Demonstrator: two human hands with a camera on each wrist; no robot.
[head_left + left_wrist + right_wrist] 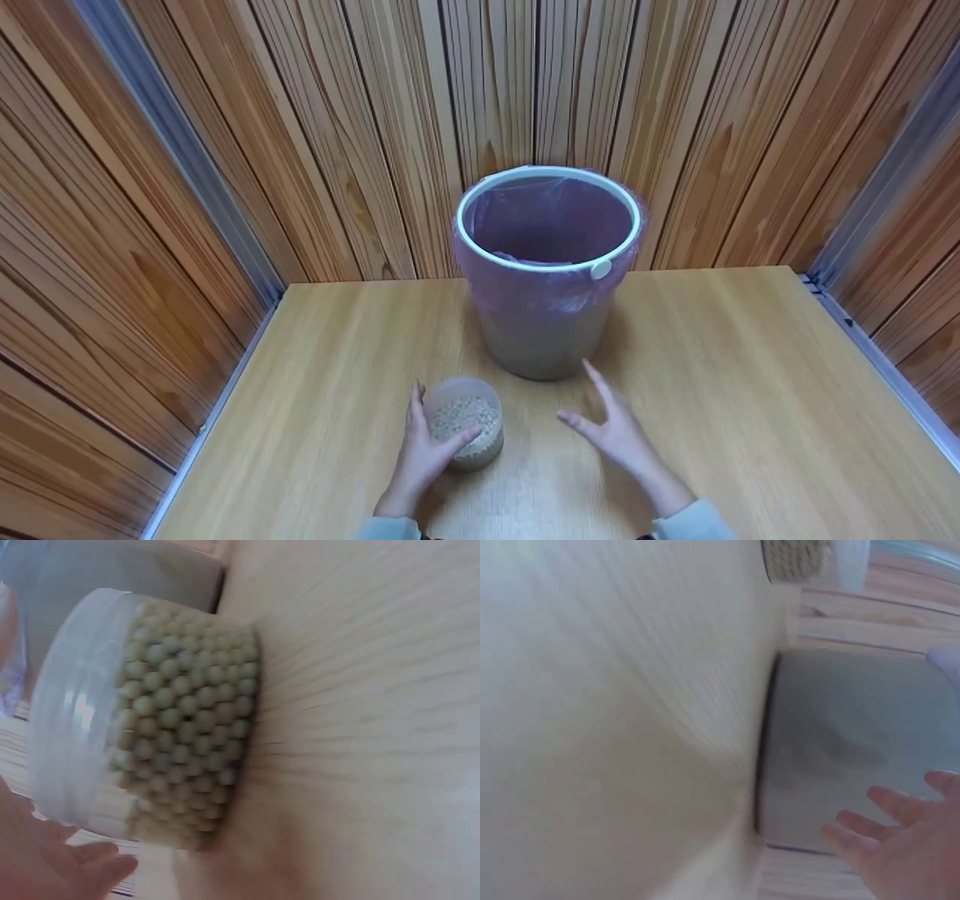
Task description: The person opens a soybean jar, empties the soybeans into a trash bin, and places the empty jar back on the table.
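The small clear jar stood upright on the wooden table, near its front edge and a little to the left of the middle, and it was filled nearly to the top with small pale round beads. We saw no lid on it in the head view, so the beads lay open to the air. Our left hand was at the jar: the thumb lay across its near side and the fingers went up along its left side, so the hand cupped the jar loosely, but we could not tell if it gripped firmly yet. The long axis of the jar pointed straight up, and the jar lay just in front of the left palm, so the left hand was clearly the nearer one. Our right hand hovered apart to the right of the jar, with fingers spread and straight, holding nothing and touching nothing. Behind both hands, further from us, stood the grey bin with a purple plastic liner folded over its white rim. The bin was nearer to the right fingertips than to the jar. Wooden panel walls closed the table on three sides.
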